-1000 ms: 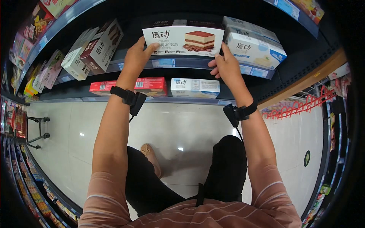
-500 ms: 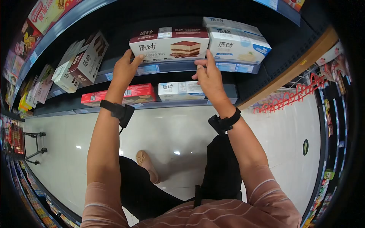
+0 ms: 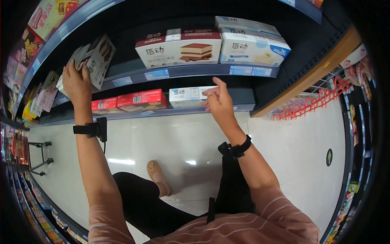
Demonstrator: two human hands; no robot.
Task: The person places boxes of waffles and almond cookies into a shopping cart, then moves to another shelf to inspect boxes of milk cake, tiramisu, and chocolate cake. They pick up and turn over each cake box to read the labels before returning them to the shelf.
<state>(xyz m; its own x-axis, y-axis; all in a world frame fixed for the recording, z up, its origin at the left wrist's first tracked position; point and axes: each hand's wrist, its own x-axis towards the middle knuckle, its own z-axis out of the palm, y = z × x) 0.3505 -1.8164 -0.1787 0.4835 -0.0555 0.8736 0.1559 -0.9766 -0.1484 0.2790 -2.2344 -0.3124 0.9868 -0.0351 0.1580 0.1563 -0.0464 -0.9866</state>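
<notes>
My left hand [image 3: 78, 86] is at the left part of the shelf, fingers apart over the front of a tilted brown and white cake box [image 3: 100, 61]. It partly covers that box and a white box [image 3: 59, 86] beside it. In front of the lower shelf, my right hand [image 3: 219, 103] hangs with fingers loosely spread and nothing in them; it overlaps the end of a low white and blue box [image 3: 187, 96]. A brown-topped cake box [image 3: 170, 54] with a layered cake picture stands on the upper shelf, apart from both hands.
White and blue cake boxes [image 3: 250, 51] stand right of the brown-topped one. Red boxes [image 3: 142, 100] lie on the lower shelf. Price labels line the shelf edge [image 3: 195, 71]. Red hooks [image 3: 310, 99] stick out at the right, and a cart [image 3: 18, 150] stands far left.
My left hand has left the brown-topped cake box and moved left to the tilted boxes. My right hand has dropped away from that box, down to the lower shelf's front.
</notes>
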